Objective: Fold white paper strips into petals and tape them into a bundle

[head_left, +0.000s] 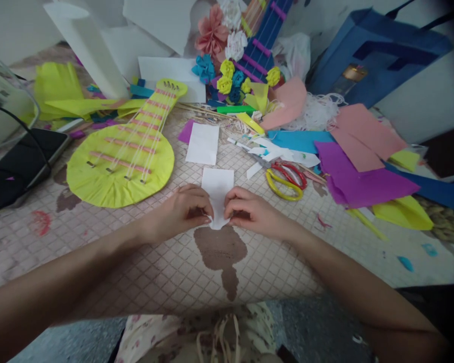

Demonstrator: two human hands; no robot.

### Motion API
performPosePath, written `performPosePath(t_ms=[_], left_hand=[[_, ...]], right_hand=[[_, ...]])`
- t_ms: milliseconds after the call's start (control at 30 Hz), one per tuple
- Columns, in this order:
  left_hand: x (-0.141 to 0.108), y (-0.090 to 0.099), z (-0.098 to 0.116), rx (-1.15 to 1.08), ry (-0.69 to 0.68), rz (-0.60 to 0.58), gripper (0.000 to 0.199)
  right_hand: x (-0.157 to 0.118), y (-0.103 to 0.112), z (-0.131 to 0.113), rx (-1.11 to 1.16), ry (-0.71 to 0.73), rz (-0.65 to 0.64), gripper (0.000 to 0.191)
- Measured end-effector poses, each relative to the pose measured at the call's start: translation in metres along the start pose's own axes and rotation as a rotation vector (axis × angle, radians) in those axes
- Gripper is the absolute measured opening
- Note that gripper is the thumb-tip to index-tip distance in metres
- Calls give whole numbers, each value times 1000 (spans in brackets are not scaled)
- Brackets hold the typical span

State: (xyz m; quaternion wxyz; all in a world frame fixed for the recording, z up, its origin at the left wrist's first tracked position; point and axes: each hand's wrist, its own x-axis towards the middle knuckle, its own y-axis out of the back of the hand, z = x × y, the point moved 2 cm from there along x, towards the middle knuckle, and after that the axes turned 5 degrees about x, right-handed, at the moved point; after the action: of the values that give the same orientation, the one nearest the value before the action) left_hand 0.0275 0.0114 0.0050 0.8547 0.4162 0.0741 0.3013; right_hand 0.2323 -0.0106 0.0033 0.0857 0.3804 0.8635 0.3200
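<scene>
A small white paper strip [218, 189] lies upright in front of me at the middle of the table. My left hand [187, 206] pinches its lower left corner, and my right hand [247, 209] pinches the lower right one. The near edge of the paper looks slightly curled between the fingers. Just beyond it rests a second white paper piece [203, 144] that neither hand touches. To the left is a yellow paper instrument [121, 161] with pink bars and white strings. Scissors with red and yellow handles [285, 184] lie to the right of my right hand.
A black phone [20, 164] with a cable is at the far left. Purple paper [363, 176], pink sheets and scraps cover the right side. Paper flowers [211, 33], a blue instrument [262, 40] and a blue bag [374, 55] stand at the back.
</scene>
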Motion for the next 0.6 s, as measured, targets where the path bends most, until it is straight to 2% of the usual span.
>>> performPosePath(t_ms=[233,400,600], left_hand=[[-2,1,-4,52,-49,-69,12],[-1,5,-4,26,-35,-76,3],[1,7,-4,22,-55,-59,9]], right_hand=[[1,5,2,39,11,-77,2],[1,5,2,41,11,-65,2],[1,2,0,34,3,-17,5]])
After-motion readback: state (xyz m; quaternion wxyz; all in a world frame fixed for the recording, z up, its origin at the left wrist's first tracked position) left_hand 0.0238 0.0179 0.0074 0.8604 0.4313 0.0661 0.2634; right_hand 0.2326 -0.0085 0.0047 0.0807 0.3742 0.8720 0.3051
